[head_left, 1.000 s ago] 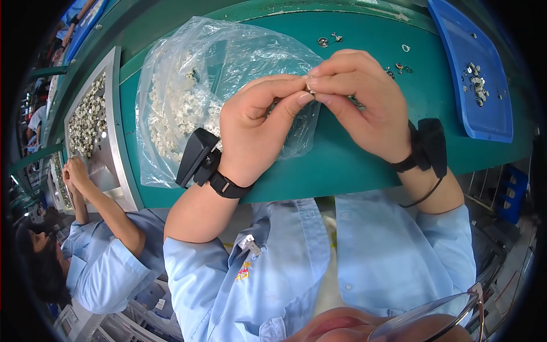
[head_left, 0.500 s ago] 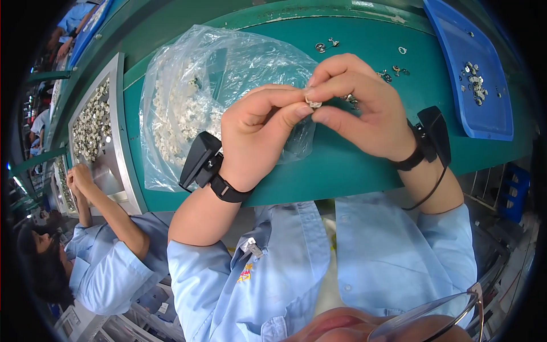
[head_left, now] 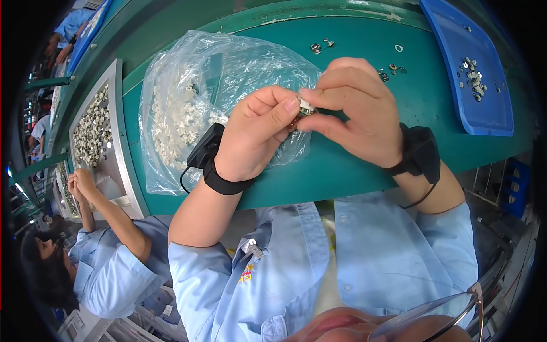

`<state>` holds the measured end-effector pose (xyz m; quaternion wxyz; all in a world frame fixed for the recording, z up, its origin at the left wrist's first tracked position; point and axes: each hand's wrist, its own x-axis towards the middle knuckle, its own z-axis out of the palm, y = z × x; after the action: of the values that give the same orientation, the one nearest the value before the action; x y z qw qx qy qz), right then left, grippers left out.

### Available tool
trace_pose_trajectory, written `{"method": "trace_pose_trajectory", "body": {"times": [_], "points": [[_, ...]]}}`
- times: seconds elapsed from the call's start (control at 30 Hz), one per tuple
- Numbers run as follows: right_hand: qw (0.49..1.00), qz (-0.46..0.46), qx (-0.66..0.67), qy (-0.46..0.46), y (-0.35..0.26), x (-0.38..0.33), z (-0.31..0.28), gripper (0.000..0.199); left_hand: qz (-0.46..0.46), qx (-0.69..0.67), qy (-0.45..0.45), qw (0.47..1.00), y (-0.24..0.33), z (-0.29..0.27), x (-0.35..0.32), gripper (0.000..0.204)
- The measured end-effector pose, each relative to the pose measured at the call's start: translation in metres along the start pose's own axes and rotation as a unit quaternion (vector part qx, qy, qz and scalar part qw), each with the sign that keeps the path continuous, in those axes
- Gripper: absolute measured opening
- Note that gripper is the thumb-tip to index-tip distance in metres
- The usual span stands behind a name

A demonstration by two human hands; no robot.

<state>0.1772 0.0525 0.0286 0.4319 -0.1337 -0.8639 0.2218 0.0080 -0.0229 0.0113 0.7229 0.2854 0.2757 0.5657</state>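
Observation:
My left hand (head_left: 259,122) and my right hand (head_left: 359,105) meet above the green table (head_left: 353,171). Between their fingertips they pinch one small white part with a metal piece (head_left: 305,106). A copper-coloured bit shows under my left fingers. My right thumb and forefinger close on the part from the right, my left ones from the left. Just behind and left of my left hand lies a clear plastic bag (head_left: 228,62) holding many small white parts (head_left: 176,122). A few loose metal parts (head_left: 393,69) lie beyond my right hand.
At the far right a blue tray (head_left: 490,117) holds a small heap of parts (head_left: 473,80). More metal bits (head_left: 322,45) and a ring-shaped piece (head_left: 399,48) lie at the back. On the left, a co-worker (head_left: 114,256) sits by a metal tray (head_left: 128,171) of parts.
Both hands have turned and shifted a little, my left one tilting its fingers upward. The pinched part has turned, so more of its metal side shows.

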Motion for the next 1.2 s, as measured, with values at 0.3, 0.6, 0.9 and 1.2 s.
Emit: {"method": "trace_pose_trajectory", "body": {"times": [0.3,0.6,0.9,1.2], "points": [[0.998,-0.051,-0.042,0.010,-0.001,-0.004,-0.001,0.035,-0.016,0.035,-0.016,0.999,-0.003,-0.001,0.002,0.021],[0.984,0.138,0.111,0.024,0.019,0.004,-0.019,0.017,0.135,0.407,0.129,0.894,0.018,-0.008,0.004,0.019],[0.680,0.295,0.459,0.489,0.139,-0.022,-0.138,0.032,0.106,0.717,0.070,0.685,0.023,-0.011,0.010,0.019],[0.741,0.334,0.432,0.391,0.112,-0.007,-0.099,0.027,0.100,0.710,0.078,0.692,0.011,-0.022,0.008,0.017]]}}
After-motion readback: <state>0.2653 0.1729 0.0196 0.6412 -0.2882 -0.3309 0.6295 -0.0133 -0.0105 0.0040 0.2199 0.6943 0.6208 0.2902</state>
